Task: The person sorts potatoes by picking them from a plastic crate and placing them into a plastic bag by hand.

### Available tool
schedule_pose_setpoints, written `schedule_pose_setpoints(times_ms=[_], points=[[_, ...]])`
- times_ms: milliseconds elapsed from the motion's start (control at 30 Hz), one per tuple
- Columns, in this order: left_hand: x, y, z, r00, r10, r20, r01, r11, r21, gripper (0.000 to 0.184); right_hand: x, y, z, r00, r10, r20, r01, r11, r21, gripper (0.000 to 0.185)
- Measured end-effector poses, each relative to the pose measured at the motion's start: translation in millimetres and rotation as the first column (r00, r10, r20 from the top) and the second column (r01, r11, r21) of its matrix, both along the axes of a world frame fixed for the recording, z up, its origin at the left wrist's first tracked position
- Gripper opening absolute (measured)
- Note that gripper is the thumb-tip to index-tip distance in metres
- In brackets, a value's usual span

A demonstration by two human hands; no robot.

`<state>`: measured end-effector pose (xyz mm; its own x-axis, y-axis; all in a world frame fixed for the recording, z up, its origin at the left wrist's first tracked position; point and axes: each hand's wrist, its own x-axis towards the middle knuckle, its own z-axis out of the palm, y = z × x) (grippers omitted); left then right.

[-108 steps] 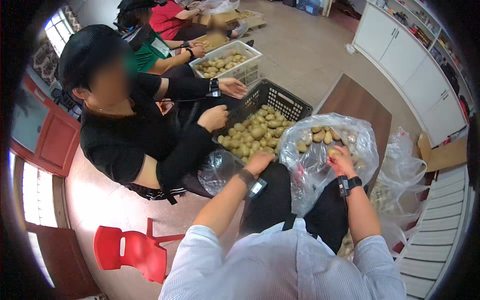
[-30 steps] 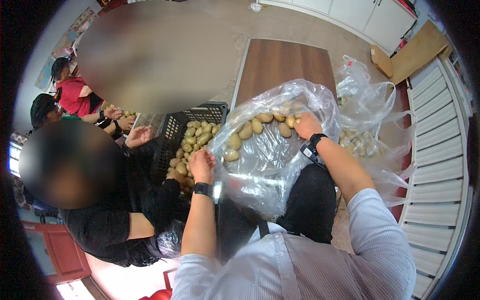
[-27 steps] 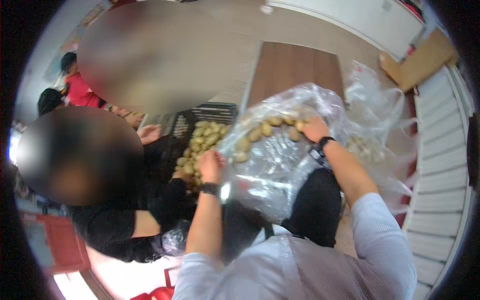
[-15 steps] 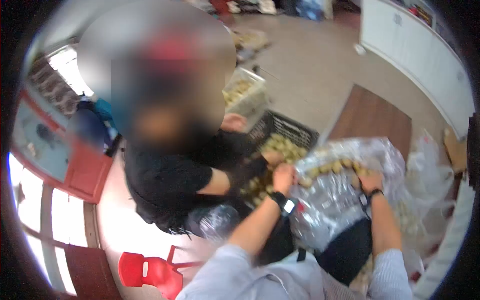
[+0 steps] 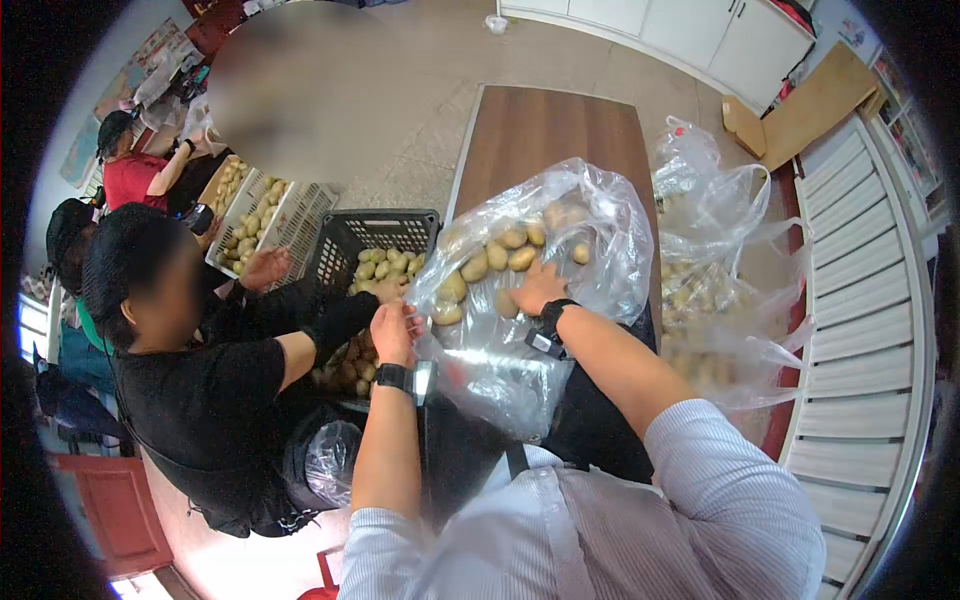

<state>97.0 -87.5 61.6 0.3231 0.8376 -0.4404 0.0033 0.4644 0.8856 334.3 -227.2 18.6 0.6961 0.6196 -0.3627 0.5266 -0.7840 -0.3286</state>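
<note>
A clear plastic bag (image 5: 610, 215) lies spread over the end of a brown table, with several potatoes (image 5: 474, 266) in a curved row on it. My left hand (image 5: 395, 333) is closed at the bag's left edge, next to a black crate (image 5: 425, 222) of potatoes. My right hand (image 5: 538, 289) reaches over the bag among the potatoes, fingers stretched forward and thumb apart. Its thumb is beside one potato (image 5: 507, 303), and its fingertips are near another potato (image 5: 522, 259). A co-worker's hand (image 5: 385, 291) is over the crate, close to my left hand.
A co-worker in black (image 5: 200, 400) sits at my left; another in red (image 5: 135, 175) is farther back. White crates (image 5: 300, 225) of potatoes stand beyond the black one. Filled plastic bags (image 5: 710, 300) stand right of the table (image 5: 550, 130), beside a white radiator (image 5: 850, 340).
The view has swung to the right and steadied. My right hand has come closer to my left, still among the potatoes. My left hand stays by the bag's edge.
</note>
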Motion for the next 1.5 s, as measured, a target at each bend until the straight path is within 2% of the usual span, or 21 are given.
schedule_pose_setpoints(times_ms=[100,133,300,400,500,567,633,667,767,933,1000,1067,1100,1133,1200,1267,1333,1400,1433,1467,1500], points=[[-1,0,0,1.000,-0.003,0.021,0.003,1.000,-0.003,0.021,-15,-6,-4,1.000,0.002,-0.009,-0.002,0.999,0.051,0.086],[-2,2,-10,1.000,-0.010,0.021,0.009,1.000,0.019,0.022,-25,-13,30,0.994,-0.050,-0.097,0.056,0.997,0.058,0.084],[-4,6,-7,1.000,-0.007,-0.015,0.007,1.000,0.003,0.022,-39,-19,55,0.996,-0.084,0.009,0.084,0.995,0.056,0.080],[-7,11,-18,0.996,-0.084,0.017,0.084,0.996,-0.001,0.022,-44,-32,48,0.985,-0.166,0.049,0.159,0.979,0.125,0.072],[-8,1,-1,0.996,-0.068,0.056,0.067,0.998,0.015,0.023,-51,-45,51,0.980,-0.194,-0.051,0.200,0.963,0.183,0.066],[-4,-3,7,0.998,-0.022,0.062,0.022,1.000,0.006,0.018,-57,-48,24,0.973,-0.230,0.001,0.226,0.954,0.198,0.063],[-6,-2,2,0.998,-0.055,0.020,0.053,0.997,0.061,0.027,-64,-55,8,0.984,-0.166,0.062,0.158,0.980,0.119,0.057],[-6,-4,3,0.998,-0.053,0.020,0.052,0.996,0.073,0.027,-70,-59,8,0.983,-0.142,0.115,0.129,0.984,0.121,0.046],[-8,-8,7,0.998,-0.029,0.055,0.027,0.999,0.043,0.027,-77,-67,9,0.983,-0.095,0.158,0.073,0.987,0.140,0.038],[-10,-20,19,0.998,-0.038,0.050,0.034,0.996,0.080,0.020,-77,-69,9,0.985,-0.061,0.159,0.035,0.986,0.162,0.035],[-11,-28,21,0.998,-0.035,0.061,0.030,0.996,0.079,0.015,-80,-70,26,0.996,-0.041,0.082,0.027,0.985,0.170,0.034],[-10,-39,25,0.997,-0.063,0.042,0.057,0.990,0.129,0.016,-81,-69,15,0.998,-0.044,0.049,0.025,0.940,0.340,0.038],[-11,-50,40,0.995,-0.096,0.023,0.092,0.986,0.140,0.017,-73,-70,1,0.995,0.075,0.062,-0.094,0.909,0.406,0.041],[-11,-56,41,0.993,-0.109,0.043,0.101,0.981,0.165,0.018,-83,-74,14,0.999,0.049,0.015,-0.049,0.833,0.551,0.044],[-11,-67,31,0.990,-0.143,-0.017,0.142,0.958,0.247,0.019,-92,-71,26,0.985,0.028,-0.171,0.076,0.815,0.574,0.045],[-12,-76,33,0.976,-0.219,0.015,0.212,0.957,0.199,0.023,-98,-67,29,0.974,0.021,-0.227,0.119,0.802,0.585,0.045],[-8,-82,28,0.967,-0.253,0.036,0.243,0.955,0.172,0.025,-94,-66,22,0.887,0.074,-0.456,0.203,0.824,0.528,0.049],[-10,-90,34,0.960,-0.280,-0.007,0.280,0.960,-0.018,0.030,-102,-62,39,0.892,0.137,-0.431,0.143,0.818,0.557,0.052],[-11,-93,37,0.958,-0.287,-0.007,0.287,0.958,-0.023,0.030,-110,-60,50,0.889,0.205,-0.409,0.080,0.811,0.580,0.056],[-12,-94,42,0.956,-0.287,0.060,0.293,0.947,-0.133,0.032,-117,-59,54,0.934,0.256,-0.249,-0.047,0.780,0.624,0.049],[-12,-94,44,0.952,-0.280,0.128,0.303,0.922,-0.241,0.034,-123,-57,58,0.936,0.248,-0.250,-0.042,0.783,0.621,0.049]])
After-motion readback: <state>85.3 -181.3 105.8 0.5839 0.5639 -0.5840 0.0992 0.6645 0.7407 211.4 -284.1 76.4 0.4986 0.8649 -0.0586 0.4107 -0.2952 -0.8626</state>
